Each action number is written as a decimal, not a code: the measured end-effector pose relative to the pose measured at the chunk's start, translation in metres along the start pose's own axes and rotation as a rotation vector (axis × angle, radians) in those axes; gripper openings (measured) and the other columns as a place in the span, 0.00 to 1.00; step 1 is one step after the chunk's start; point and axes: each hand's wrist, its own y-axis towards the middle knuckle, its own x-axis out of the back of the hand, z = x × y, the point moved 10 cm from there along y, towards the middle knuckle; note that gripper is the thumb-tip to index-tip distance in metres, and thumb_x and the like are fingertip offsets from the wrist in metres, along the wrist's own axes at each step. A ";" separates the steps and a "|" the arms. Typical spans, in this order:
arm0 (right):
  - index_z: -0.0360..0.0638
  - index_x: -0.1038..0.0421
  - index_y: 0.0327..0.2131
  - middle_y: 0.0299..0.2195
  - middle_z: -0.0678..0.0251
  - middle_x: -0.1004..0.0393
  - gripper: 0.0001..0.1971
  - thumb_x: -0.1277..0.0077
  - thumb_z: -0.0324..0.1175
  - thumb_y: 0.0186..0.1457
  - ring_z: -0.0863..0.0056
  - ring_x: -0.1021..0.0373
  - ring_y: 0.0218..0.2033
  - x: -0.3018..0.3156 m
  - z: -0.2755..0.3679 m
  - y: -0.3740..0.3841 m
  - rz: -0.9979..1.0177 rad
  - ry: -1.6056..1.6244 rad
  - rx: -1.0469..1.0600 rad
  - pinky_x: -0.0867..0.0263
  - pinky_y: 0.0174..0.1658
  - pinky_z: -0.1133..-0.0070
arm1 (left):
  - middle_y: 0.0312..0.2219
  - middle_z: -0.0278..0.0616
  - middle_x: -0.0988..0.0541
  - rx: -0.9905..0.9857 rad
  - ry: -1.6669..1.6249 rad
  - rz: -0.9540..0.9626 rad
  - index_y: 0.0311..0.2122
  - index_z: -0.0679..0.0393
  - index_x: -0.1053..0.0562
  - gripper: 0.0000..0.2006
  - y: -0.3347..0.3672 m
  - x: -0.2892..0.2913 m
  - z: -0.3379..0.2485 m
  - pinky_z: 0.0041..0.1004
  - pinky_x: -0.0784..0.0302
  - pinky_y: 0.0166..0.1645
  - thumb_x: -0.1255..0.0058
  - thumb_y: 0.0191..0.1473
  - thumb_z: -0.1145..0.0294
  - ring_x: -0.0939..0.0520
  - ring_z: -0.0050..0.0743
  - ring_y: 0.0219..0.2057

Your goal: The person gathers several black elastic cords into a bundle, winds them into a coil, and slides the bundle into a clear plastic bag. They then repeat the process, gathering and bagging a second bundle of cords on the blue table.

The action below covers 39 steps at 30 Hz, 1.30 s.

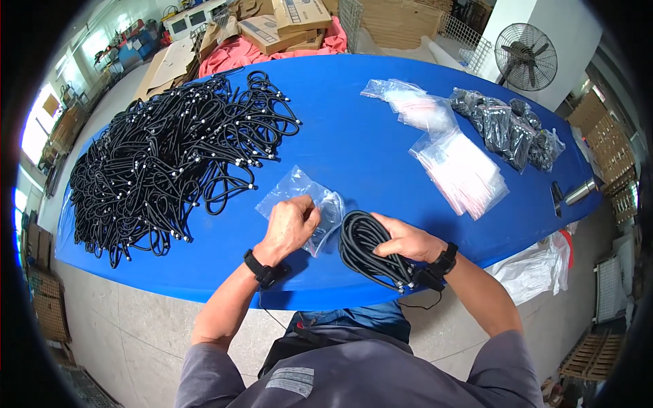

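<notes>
My left hand (292, 228) is closed, its fingers pinching a transparent plastic bag (297, 185) that lies partly on the blue table. In my right hand (407, 241) is a bundle of looped black cords (367, 248) with silvery metal ends, the thumb pressed across the loops. The bundle hangs close to the bag's right side, near the table's front edge. Whether the bag's mouth is parted is hidden by my left hand. A large tangled heap of similar black cords (163, 149) covers the table's left part.
Stacks of flat transparent bags (462, 173) lie to the right, with packed bags of black cords (503, 126) beyond them. A metal cylinder (580, 192) stands by the table's (326, 122) right edge. Behind are cardboard boxes (299, 17) and a fan (526, 57); white plastic (541, 268) hangs below right.
</notes>
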 end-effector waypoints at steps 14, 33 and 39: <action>0.34 0.34 0.57 0.47 0.65 0.23 0.24 0.51 0.16 0.55 0.77 0.25 0.47 0.006 -0.017 0.060 -0.016 0.275 0.039 0.30 0.54 0.78 | 0.21 0.36 0.22 0.292 -0.258 0.194 0.30 0.63 0.26 0.14 0.002 -0.029 0.074 0.27 0.25 0.29 0.50 0.65 0.65 0.22 0.21 0.23; 0.19 0.44 0.49 0.42 0.33 0.27 0.27 0.47 0.33 0.53 0.39 0.29 0.50 0.004 -0.018 0.096 -0.224 -1.140 -0.099 0.32 0.51 0.59 | 0.38 0.51 0.22 -0.030 0.106 0.073 0.37 0.62 0.28 0.11 0.012 -0.004 0.010 0.41 0.24 0.41 0.49 0.64 0.64 0.21 0.48 0.34; 0.22 0.45 0.55 0.43 0.33 0.26 0.32 0.45 0.33 0.53 0.42 0.27 0.48 0.009 -0.016 0.089 -0.361 -0.943 -0.043 0.32 0.50 0.61 | 0.57 0.67 0.31 -0.222 0.206 -0.064 0.41 0.62 0.29 0.09 -0.027 -0.024 -0.014 0.50 0.26 0.56 0.44 0.58 0.72 0.25 0.69 0.55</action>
